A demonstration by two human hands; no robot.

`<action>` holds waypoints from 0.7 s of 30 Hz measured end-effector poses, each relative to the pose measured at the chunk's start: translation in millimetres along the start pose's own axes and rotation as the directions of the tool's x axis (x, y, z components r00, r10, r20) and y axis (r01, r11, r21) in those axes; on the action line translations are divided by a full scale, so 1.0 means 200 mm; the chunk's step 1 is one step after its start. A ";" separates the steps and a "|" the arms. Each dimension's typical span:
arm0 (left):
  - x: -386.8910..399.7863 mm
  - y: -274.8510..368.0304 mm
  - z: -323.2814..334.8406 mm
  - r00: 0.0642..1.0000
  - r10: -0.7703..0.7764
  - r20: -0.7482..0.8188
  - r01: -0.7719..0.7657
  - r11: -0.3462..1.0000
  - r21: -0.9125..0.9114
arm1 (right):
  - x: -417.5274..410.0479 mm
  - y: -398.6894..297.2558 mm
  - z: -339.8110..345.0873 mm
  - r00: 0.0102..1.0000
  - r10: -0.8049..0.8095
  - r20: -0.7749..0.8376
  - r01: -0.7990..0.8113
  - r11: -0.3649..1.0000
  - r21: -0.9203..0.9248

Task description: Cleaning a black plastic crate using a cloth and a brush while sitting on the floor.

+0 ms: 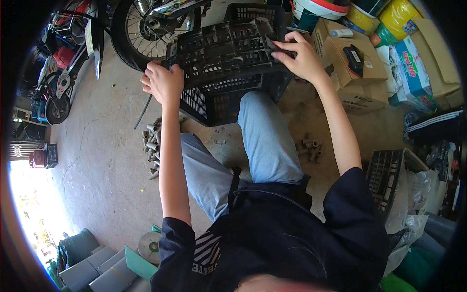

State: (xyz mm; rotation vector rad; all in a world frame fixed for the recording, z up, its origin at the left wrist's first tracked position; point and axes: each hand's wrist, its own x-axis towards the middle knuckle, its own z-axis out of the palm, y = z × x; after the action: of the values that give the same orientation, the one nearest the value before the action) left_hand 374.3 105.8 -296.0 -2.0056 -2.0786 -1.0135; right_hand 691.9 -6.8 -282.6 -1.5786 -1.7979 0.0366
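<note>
In front of my knees, a black plastic crate (219,47) is held tilted, with a ribbed, slotted face turned up. My left hand (163,82) grips its left end, the thumb on top. At the right end, my right hand (301,58) has its thumb and fingers closed on the edge. Directly beneath stands a lower black crate with perforated walls (233,84); where the two meet is partly hidden. Grey plastic pipe fittings (152,146) lie piled on the floor beside my left forearm. A smaller heap of fittings (313,144) lies right of my knee.
A motorcycle wheel (127,54) stands just beyond the crate's left end. Another black crate (255,11) sits behind. Cardboard boxes (355,80) and paint buckets (317,11) crowd the right. A dial scale (149,248) stands at lower left, a filled crate (386,179) at right.
</note>
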 end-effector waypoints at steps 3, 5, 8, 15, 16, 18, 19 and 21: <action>-0.01 0.03 0.01 0.999 0.032 -0.011 -0.033 0.999 -0.023 | 0.13 0.06 0.04 0.996 0.082 -0.021 -0.085 0.982 -0.167; -0.02 0.06 0.01 0.998 0.064 -0.024 -0.065 0.997 -0.031 | 0.27 0.13 0.08 0.979 -0.076 -0.187 0.001 0.929 -0.369; -0.01 0.02 0.00 0.998 0.060 -0.001 -0.060 0.998 -0.021 | 0.46 0.03 0.11 0.981 0.056 -0.188 -0.108 0.954 -0.280; 0.00 0.02 -0.03 0.998 -0.032 -0.054 0.033 0.999 0.004 | 0.31 0.22 0.12 0.996 0.012 -0.088 -0.027 0.985 -0.171; -0.01 0.04 -0.03 0.998 -0.041 -0.048 0.042 0.999 0.006 | 0.31 0.21 0.10 0.998 0.026 -0.065 -0.040 0.974 -0.224; -0.01 0.08 -0.02 0.998 -0.004 -0.064 0.005 1.000 0.016 | 0.39 0.17 0.10 0.995 0.010 -0.098 -0.040 0.949 -0.313; -0.01 0.09 0.00 0.998 -0.001 -0.059 0.001 1.000 0.010 | 0.41 0.17 0.11 0.991 0.006 -0.133 -0.061 0.911 -0.408; 0.01 0.08 0.01 0.999 0.031 -0.031 -0.032 0.999 -0.038 | 0.47 0.21 0.20 0.945 -0.102 -0.310 -0.035 0.912 -0.409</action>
State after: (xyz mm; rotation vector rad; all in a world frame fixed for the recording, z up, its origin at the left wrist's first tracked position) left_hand 389.3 107.0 -290.2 -2.0211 -2.0206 -1.0795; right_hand 708.9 102.3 -286.2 -1.7147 -1.6339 -0.6251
